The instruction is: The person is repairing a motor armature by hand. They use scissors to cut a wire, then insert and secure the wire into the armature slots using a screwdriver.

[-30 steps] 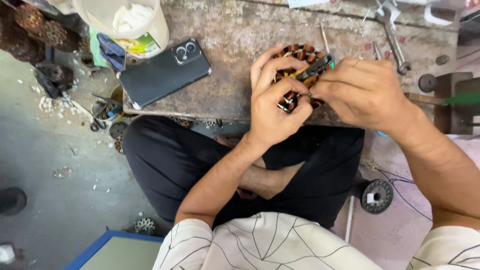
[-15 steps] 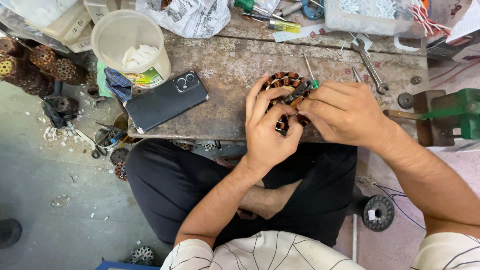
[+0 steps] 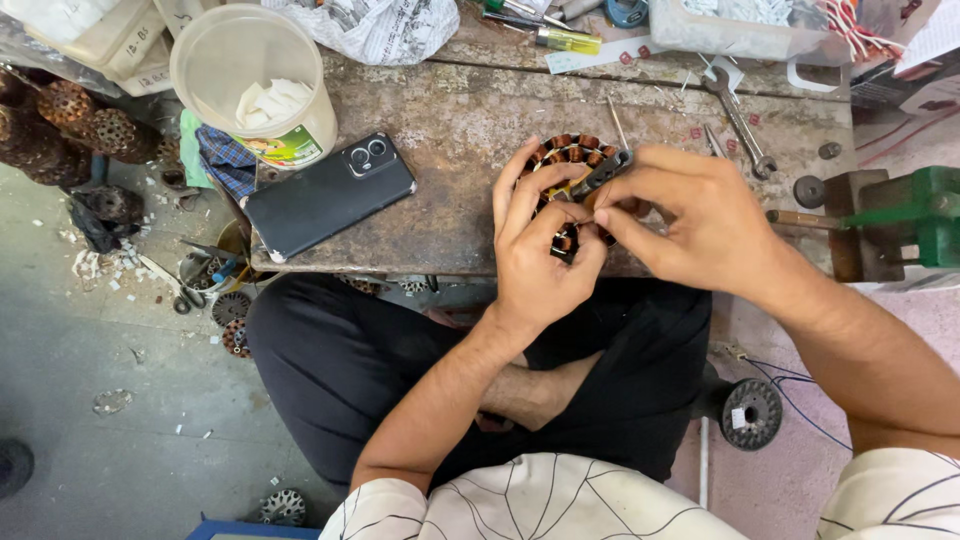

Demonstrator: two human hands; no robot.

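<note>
The worn bench (image 3: 460, 120) carries everything, and I take the black phone (image 3: 328, 194) as my mark. Just right of it, near the bench's front edge, my left hand (image 3: 535, 255) curls shut around the copper-wound stator (image 3: 572, 160), steadying it, I judge, for my right hand (image 3: 700, 220), pinched on a dark tool (image 3: 600, 175) above the windings. Bare bench lies between phone and stator; the plastic tub (image 3: 250, 70) crowds behind the phone.

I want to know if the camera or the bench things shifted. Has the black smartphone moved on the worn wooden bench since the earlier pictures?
No. The black smartphone lies at the same slant beside the clear plastic tub on the worn wooden bench; only the view shifted.
</note>
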